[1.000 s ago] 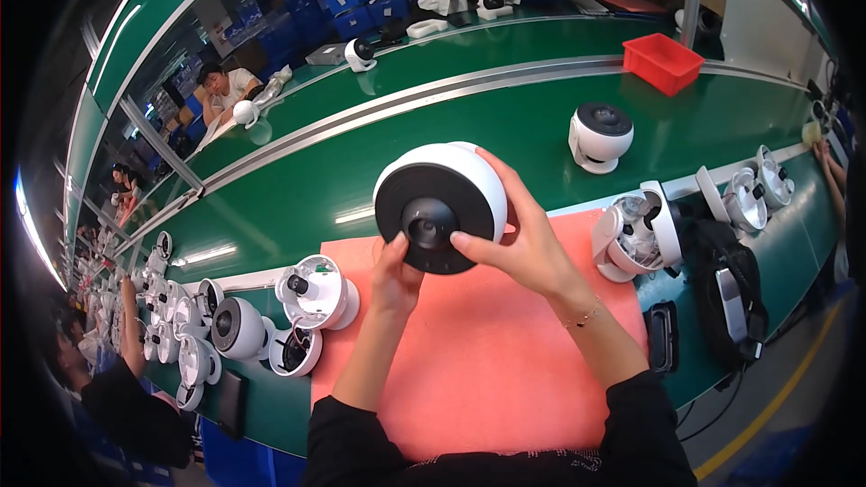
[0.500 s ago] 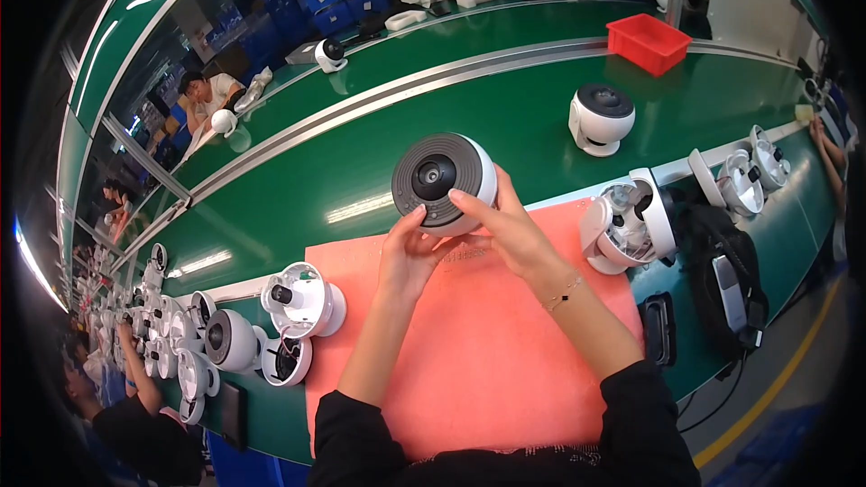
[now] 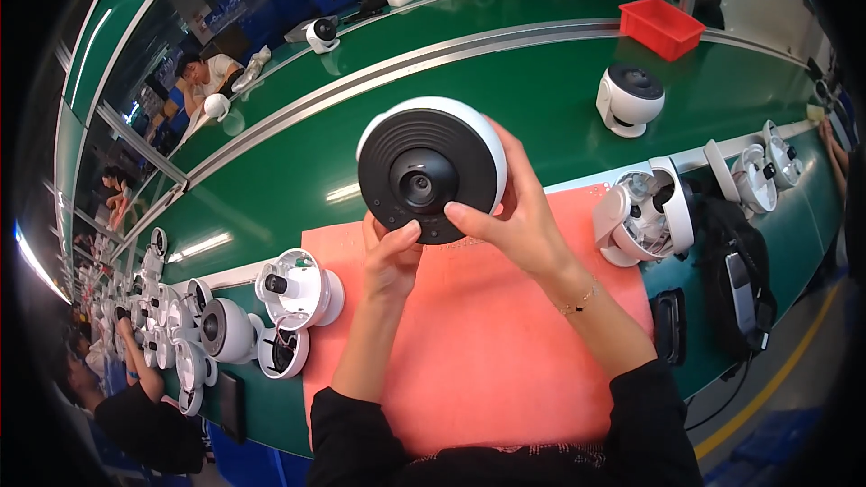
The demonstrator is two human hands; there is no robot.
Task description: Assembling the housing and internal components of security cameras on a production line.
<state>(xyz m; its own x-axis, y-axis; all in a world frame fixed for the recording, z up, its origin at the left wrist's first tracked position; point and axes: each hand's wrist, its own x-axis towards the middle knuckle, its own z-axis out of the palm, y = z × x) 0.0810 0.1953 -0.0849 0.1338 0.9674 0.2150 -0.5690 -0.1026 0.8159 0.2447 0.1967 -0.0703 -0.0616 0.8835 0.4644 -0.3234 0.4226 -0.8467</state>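
Note:
A round white camera head with a dark ridged front and a central lens is held up above the pink mat. Its lens side faces me. My left hand grips its lower left edge, thumb on the dark front near the bottom. On the right side, my right hand wraps the white shell, with the thumb tip just below the lens. The fingers behind the shell are partly hidden.
Opened camera shells stand left of the mat, and another open camera at its right edge. A finished-looking camera and a red bin are farther back. A black bag lies at right; other people sit around the bench.
Both hands have lifted the camera head nearer to me and slightly left, so it looks larger. Its dark front now faces me more squarely.

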